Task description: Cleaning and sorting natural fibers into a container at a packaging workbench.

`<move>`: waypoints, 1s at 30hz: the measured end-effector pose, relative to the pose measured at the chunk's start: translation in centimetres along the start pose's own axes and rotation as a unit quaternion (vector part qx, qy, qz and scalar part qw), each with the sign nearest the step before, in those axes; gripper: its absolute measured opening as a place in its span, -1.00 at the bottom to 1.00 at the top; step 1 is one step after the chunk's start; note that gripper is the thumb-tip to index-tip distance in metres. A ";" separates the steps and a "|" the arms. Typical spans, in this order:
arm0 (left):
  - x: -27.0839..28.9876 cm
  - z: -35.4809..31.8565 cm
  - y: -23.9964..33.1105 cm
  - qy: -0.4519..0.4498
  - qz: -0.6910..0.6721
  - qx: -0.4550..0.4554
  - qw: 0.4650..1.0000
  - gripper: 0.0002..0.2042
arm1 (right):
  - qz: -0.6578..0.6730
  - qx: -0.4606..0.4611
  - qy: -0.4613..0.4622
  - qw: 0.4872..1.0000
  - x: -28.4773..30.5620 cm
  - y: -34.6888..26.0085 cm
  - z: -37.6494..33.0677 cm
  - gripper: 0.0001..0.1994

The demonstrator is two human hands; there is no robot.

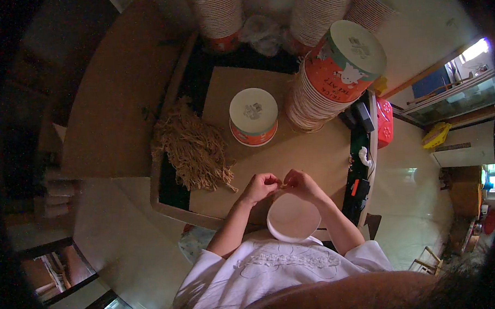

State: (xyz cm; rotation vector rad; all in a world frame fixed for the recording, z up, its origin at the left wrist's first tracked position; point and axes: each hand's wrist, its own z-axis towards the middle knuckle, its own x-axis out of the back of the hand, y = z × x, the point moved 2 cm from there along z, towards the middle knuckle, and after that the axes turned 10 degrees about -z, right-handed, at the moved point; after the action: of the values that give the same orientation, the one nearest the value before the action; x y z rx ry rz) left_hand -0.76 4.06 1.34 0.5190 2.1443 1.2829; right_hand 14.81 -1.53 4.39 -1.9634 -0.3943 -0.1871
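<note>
My left hand [261,188] and my right hand [304,186] meet at the far rim of a paper bucket [293,218], fingers pinched together. Between the fingertips shows a short tan bit of cord [284,185], mostly hidden by the fingers. The bucket leans against my front at the table's near edge, its pale inside facing up at me. A loose heap of tan twisted cords [195,148] lies left of my hands. Beyond them, a short upside-down stack of orange and green buckets [253,112] stands on the cardboard.
A tall leaning stack of nested buckets [337,69] stands at the back right. Further stacks [219,16] and a clear plastic bag [262,34] are at the back. Along the right edge lie a black and orange tool [359,188] and a crumpled white scrap [365,157].
</note>
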 end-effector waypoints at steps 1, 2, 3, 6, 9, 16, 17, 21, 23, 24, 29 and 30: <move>0.0 0.1 -0.1 0.001 -0.052 0.027 0.998 -0.92 | 0.000 0.000 0.001 1.000 0.0 0.2 0.0 -0.88; -0.1 0.1 -0.2 0.003 -0.104 0.053 0.993 -0.90 | -0.041 0.000 0.019 0.999 0.0 0.5 0.2 -0.91; -0.1 0.2 -0.3 0.002 -0.103 0.053 0.993 -0.90 | -0.081 0.000 0.038 0.996 0.0 0.7 0.2 -0.92; 0.1 0.2 -0.2 -0.001 -0.115 0.025 0.993 -0.85 | -0.101 -0.005 0.058 0.993 0.3 0.1 -0.1 -0.93; 0.1 0.0 0.0 -0.007 -0.128 0.051 0.990 -0.83 | -0.097 0.004 0.064 0.993 0.4 -0.5 -0.4 -0.92; 0.0 0.6 -1.2 0.020 -0.077 0.038 0.996 -0.90 | -0.105 0.014 0.071 0.992 0.2 -0.2 -0.3 -0.91; 0.1 0.7 -1.5 0.026 -0.039 0.006 0.999 -0.91 | -0.117 0.013 0.075 0.990 0.1 -0.2 -0.3 -0.91; 0.0 0.6 -1.2 0.055 -0.029 -0.015 0.998 -0.91 | -0.136 0.007 0.085 0.987 0.3 0.7 -0.2 -0.92; -0.1 0.3 -0.2 0.033 -0.082 0.044 0.995 -0.92 | -0.134 0.003 0.082 0.988 0.3 0.8 -0.2 -0.92; -0.3 0.5 -0.4 0.032 -0.081 0.044 0.995 -0.92 | -0.131 -0.002 0.079 0.988 0.3 0.9 -0.2 -0.92; -0.6 1.1 -1.7 0.023 -0.026 -0.012 0.999 -0.90 | -0.095 -0.007 0.077 0.993 0.2 0.0 -0.4 -0.92; -0.6 1.1 -1.8 0.024 -0.026 -0.011 0.999 -0.90 | -0.106 -0.017 0.072 0.992 0.3 -0.4 -0.5 -0.92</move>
State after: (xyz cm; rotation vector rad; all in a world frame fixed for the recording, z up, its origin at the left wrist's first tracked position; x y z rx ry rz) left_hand 0.33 3.62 -0.51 0.4241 2.1658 1.3015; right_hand 15.00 -1.77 5.06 -1.9254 -0.5061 -0.4722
